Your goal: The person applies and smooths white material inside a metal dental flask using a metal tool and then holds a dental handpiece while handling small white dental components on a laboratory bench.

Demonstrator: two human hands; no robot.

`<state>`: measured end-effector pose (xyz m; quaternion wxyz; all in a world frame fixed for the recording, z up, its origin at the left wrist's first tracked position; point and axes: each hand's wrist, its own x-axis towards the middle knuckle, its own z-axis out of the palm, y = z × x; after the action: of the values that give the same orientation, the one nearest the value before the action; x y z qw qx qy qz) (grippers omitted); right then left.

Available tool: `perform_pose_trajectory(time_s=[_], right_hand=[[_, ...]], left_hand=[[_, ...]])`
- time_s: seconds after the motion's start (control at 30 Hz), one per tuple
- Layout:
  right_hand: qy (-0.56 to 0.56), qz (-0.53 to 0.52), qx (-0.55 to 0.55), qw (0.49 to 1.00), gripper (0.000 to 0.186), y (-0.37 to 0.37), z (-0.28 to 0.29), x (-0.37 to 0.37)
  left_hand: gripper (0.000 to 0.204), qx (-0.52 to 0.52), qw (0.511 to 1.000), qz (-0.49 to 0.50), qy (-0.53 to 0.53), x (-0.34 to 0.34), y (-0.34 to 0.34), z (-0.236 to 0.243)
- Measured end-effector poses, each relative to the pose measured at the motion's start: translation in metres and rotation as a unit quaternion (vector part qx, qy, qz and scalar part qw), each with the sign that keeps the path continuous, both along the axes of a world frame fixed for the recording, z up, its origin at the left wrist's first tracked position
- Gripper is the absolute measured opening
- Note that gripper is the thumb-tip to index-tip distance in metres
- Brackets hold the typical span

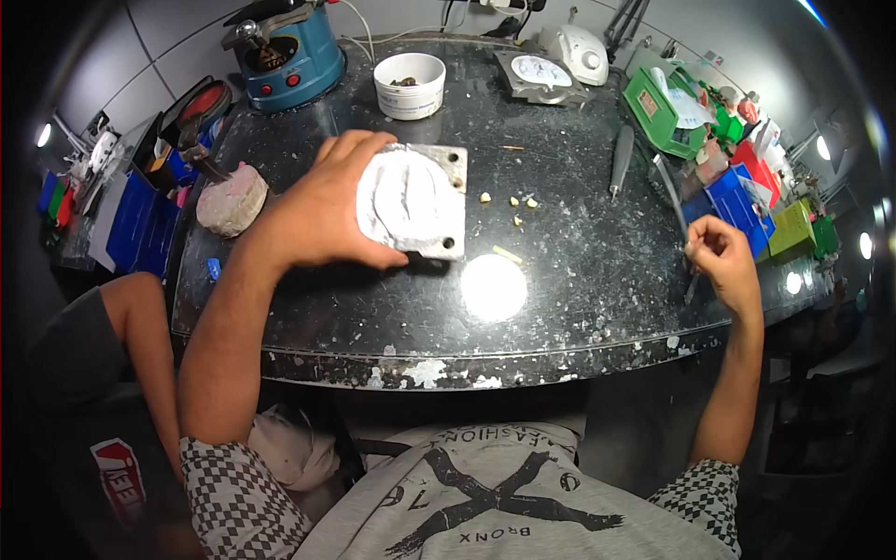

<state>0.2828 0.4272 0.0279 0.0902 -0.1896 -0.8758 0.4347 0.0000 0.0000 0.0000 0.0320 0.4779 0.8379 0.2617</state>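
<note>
My left hand (pixel 329 201) grips a squarish metal flask (pixel 455 207) from its left side, thumb on the near edge and fingers on the far edge. White plaster (pixel 403 201) with curved grooves fills the flask's face, which is tilted up toward me. At the right of the bench my right hand (pixel 723 257) pinches a slim metal tool (pixel 672 191) with a flat blade-like end pointing away from me. Its exact kind is unclear. Several small cream-coloured pieces (pixel 514 201) lie on the bench between my hands, beside a short yellowish stick (pixel 507 254).
On the dark bench (pixel 579 308) stand a blue machine (pixel 291 61), a white tub (pixel 409 89) and a round plaster block (pixel 231 201). Another metal flask half (pixel 539 75) lies at the back. A grey handpiece (pixel 622 161), green bin (pixel 663 112) and blue bin (pixel 742 210) line the right.
</note>
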Motion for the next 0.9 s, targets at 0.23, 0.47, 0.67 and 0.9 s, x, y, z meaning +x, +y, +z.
perform_pose_trajectory(time_s=[0.23, 0.47, 0.67, 0.9], right_hand=[[0.212, 0.137, -0.358, 0.899, 0.024, -0.118, 0.000, -0.070], [0.292, 0.364, -0.017, 0.884, 0.023, -0.176, -0.012, -0.107], [0.335, 0.393, 0.124, 0.848, 0.026, -0.182, -0.012, -0.115], [0.321, 0.386, 0.105, 0.859, 0.016, -0.189, -0.005, -0.117]], left_hand=[[0.116, 0.061, 0.997, 0.023, 0.037, 0.091, -0.005, 0.012], [0.122, 0.086, 0.992, 0.089, 0.031, 0.142, -0.009, -0.002], [0.122, 0.117, 0.988, 0.103, 0.024, 0.144, -0.010, -0.012], [0.121, 0.130, 0.985, 0.109, 0.021, 0.144, -0.009, -0.014]])
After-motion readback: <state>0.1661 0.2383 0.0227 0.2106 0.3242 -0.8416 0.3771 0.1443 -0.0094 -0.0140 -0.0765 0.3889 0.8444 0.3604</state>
